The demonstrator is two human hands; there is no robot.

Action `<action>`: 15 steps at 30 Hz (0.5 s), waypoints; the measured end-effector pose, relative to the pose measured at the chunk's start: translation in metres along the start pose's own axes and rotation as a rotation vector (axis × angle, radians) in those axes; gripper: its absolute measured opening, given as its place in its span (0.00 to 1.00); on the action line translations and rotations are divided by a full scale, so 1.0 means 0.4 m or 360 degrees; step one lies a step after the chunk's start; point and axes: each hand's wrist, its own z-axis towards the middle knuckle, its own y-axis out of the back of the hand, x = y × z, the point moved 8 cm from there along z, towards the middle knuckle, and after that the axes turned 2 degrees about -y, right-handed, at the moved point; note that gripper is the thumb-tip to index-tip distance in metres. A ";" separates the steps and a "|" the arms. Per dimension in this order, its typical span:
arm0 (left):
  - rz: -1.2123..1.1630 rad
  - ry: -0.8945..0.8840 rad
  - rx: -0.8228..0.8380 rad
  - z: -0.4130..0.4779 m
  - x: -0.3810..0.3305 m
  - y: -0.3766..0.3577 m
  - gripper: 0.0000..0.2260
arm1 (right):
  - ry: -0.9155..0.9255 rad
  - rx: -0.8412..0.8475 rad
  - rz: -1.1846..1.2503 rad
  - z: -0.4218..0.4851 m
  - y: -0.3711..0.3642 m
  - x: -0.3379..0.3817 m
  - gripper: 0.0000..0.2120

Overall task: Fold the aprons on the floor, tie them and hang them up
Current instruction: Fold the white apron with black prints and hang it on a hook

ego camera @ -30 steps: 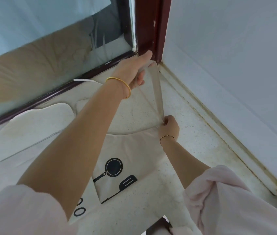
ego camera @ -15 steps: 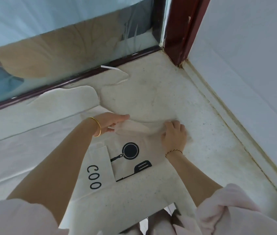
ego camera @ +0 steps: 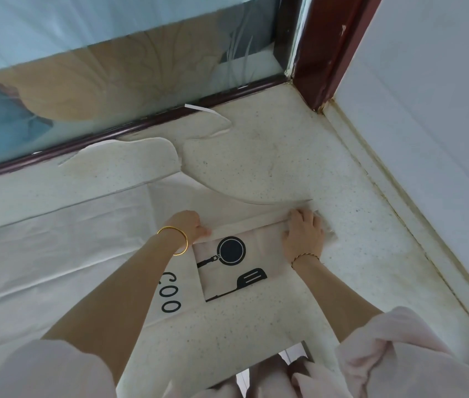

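The person is crouching in the corner of the room, and the cream apron (ego camera: 259, 254) is lying flat on the speckled floor (ego camera: 270, 156) right under their arms. Its folded panel is showing a black frying pan print (ego camera: 231, 250) with a spatula print (ego camera: 246, 280) below it, and the letters "COO" (ego camera: 170, 294) are peeking out on the layer beside it. A narrow band of the apron's fabric (ego camera: 250, 221) is running across the top edge of that panel, between the two hands. The left hand (ego camera: 189, 225), wearing a gold bangle (ego camera: 181, 239), is curling its fingers down and pinching the apron at the left end of that band. The right hand (ego camera: 302, 235), wearing a thin bracelet (ego camera: 305, 256), is lying spread and flat, pressing the apron's right top corner onto the floor. A white creased cloth (ego camera: 69, 239) is spreading out to the left, touching the apron. A glass door (ego camera: 112, 81) in a dark red frame (ego camera: 328, 53) is standing just behind, and a pale wall (ego camera: 428, 96) is closing the corner on the right. Pink sleeves (ego camera: 399, 354) are bunching at the person's upper arms.
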 end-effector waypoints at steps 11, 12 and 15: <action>0.0112 -0.0054 -0.0164 0.020 0.021 -0.010 0.09 | 0.0342 0.0206 0.0022 0.064 0.021 0.094 0.19; 0.0134 -0.0049 -0.0158 0.019 0.021 -0.012 0.08 | 0.0352 0.0260 -0.0072 0.069 0.011 0.103 0.18; 0.0084 -0.0035 -0.0168 0.018 0.023 -0.016 0.08 | 0.0315 0.0303 -0.0229 0.085 0.001 0.109 0.13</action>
